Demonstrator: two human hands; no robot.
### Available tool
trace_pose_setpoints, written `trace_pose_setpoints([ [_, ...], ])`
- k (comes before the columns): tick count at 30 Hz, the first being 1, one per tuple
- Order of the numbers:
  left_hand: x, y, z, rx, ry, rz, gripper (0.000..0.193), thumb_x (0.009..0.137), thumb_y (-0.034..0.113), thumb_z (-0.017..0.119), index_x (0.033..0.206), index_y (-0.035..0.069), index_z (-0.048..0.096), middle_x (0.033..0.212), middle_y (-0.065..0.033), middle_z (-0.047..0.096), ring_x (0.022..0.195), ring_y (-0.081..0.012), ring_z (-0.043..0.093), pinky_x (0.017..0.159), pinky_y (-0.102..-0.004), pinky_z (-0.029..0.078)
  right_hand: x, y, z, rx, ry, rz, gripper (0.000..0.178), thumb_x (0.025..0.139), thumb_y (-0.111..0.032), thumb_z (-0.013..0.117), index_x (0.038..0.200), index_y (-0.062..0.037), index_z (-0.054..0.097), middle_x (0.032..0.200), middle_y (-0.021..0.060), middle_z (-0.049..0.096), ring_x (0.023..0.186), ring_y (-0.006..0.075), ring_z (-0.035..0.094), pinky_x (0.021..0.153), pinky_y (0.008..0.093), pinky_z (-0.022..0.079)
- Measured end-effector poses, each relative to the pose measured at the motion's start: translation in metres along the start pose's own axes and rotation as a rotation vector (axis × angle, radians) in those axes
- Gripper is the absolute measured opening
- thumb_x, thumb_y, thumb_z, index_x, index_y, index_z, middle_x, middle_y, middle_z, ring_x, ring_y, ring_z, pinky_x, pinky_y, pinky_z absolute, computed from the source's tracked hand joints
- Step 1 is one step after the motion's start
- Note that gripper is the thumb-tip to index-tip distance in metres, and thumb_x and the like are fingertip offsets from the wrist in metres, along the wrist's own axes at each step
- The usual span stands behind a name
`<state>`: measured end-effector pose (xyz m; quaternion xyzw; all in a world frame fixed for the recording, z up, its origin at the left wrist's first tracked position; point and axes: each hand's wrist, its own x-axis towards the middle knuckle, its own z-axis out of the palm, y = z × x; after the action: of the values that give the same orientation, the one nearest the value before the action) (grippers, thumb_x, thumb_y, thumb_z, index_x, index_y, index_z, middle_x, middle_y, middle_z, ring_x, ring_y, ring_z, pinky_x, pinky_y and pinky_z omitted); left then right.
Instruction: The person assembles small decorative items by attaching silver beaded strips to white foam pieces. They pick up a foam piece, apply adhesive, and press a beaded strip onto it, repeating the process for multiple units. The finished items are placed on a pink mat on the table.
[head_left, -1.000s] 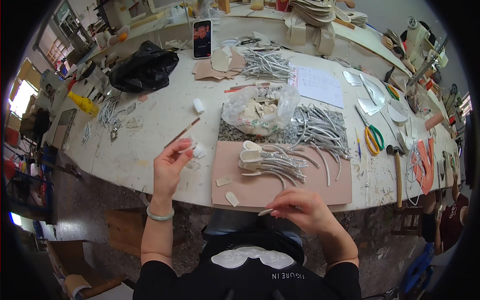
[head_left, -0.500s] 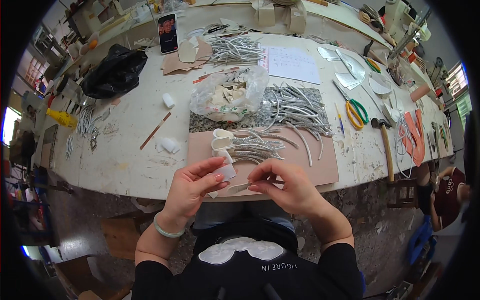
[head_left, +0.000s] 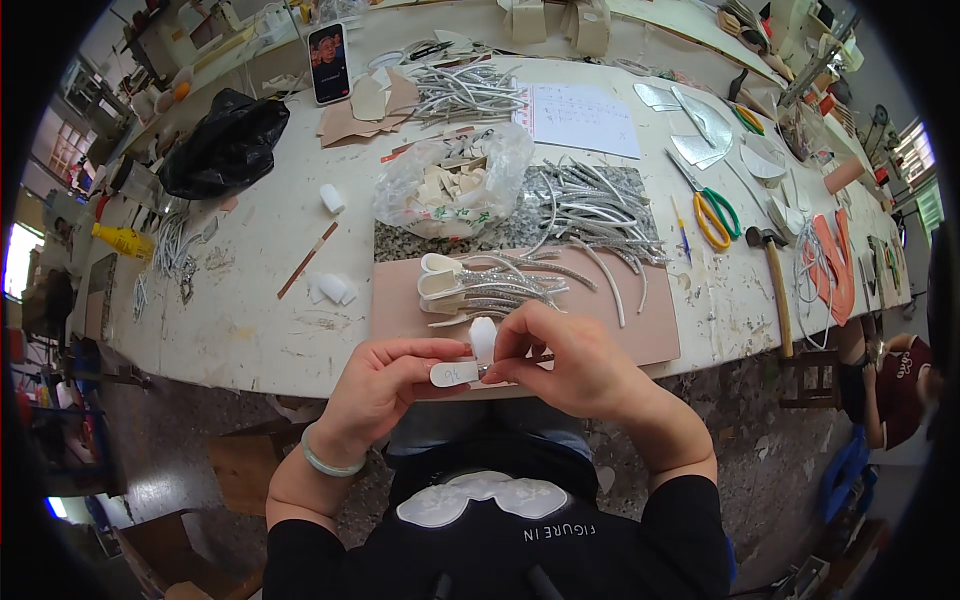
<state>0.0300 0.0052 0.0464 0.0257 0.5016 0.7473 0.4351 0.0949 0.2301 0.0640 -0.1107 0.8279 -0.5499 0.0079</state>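
Just above the near table edge, my left hand [head_left: 392, 372] pinches a small white tab [head_left: 455, 374] with a handwritten mark on it. My right hand [head_left: 562, 358] meets it from the other side, thumb and fingers closed on a thin strap that is mostly hidden by them. Between the two hands a second white rounded piece [head_left: 483, 338] stands up; whether it joins the tab I cannot tell. Right beyond my hands lies a bundle of silver cords [head_left: 515, 283] with white looped ends [head_left: 438, 275], on a pinkish board [head_left: 640, 325].
Past the board sit a plastic bag of beige scraps [head_left: 455, 190] and loose silver cords [head_left: 600, 215] on a granite slab. Scissors [head_left: 715, 215] and a hammer [head_left: 772, 290] lie to the right. White pieces [head_left: 332, 288] and a brown stick [head_left: 307, 260] lie left; a phone [head_left: 328, 65] stands behind.
My hands have come together, bringing the white tab and the strap end to the same spot. The white tab has turned, showing its marked face, and a white rounded piece now stands up there.
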Motion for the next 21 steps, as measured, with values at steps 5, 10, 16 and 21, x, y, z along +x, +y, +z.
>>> trace_pose_setpoints([
  [5, 0.003, 0.001, -0.007, -0.115, -0.067, -0.01, 0.034, 0.089, 0.005, 0.05, 0.115, -0.014, 0.059, 0.113, -0.024, 0.064, 0.103, -0.03, 0.066, 0.092, -0.0436, 0.055, 0.001, -0.002, 0.0, 0.01, -0.022, -0.01, 0.02, 0.082, -0.002, 0.069, 0.091, -0.004, 0.051, 0.078, 0.0092, 0.065, 0.073, 0.0243, 0.067, 0.064, 0.0338, 0.051],
  [10, -0.001, 0.002, -0.007, 0.007, -0.033, -0.023, 0.03, 0.091, 0.004, 0.054, 0.116, -0.011, 0.06, 0.116, -0.0222, 0.063, 0.104, -0.0273, 0.065, 0.092, -0.0394, 0.055, 0.001, -0.001, 0.001, -0.032, -0.01, 0.006, 0.024, 0.077, -0.003, 0.076, 0.089, -0.0044, 0.055, 0.078, 0.0046, 0.065, 0.074, 0.0176, 0.066, 0.066, 0.0303, 0.054],
  [16, -0.004, 0.002, -0.001, 0.084, -0.007, 0.022, 0.03, 0.088, 0.002, 0.065, 0.115, -0.009, 0.062, 0.112, -0.0181, 0.065, 0.099, -0.0216, 0.066, 0.088, -0.0344, 0.056, 0.002, -0.004, 0.002, -0.036, -0.021, 0.001, 0.021, 0.081, -0.005, 0.071, 0.09, -0.004, 0.052, 0.077, 0.0089, 0.062, 0.073, 0.0249, 0.064, 0.065, 0.0347, 0.051],
  [21, -0.004, 0.001, 0.001, 0.156, 0.027, 0.028, 0.033, 0.084, 0.001, 0.07, 0.114, -0.009, 0.062, 0.11, -0.0164, 0.067, 0.095, -0.0189, 0.067, 0.086, -0.0295, 0.056, 0.002, -0.003, 0.004, -0.084, -0.013, -0.026, 0.021, 0.082, -0.007, 0.07, 0.089, -0.004, 0.051, 0.076, 0.0097, 0.061, 0.072, 0.027, 0.063, 0.063, 0.0361, 0.05],
])
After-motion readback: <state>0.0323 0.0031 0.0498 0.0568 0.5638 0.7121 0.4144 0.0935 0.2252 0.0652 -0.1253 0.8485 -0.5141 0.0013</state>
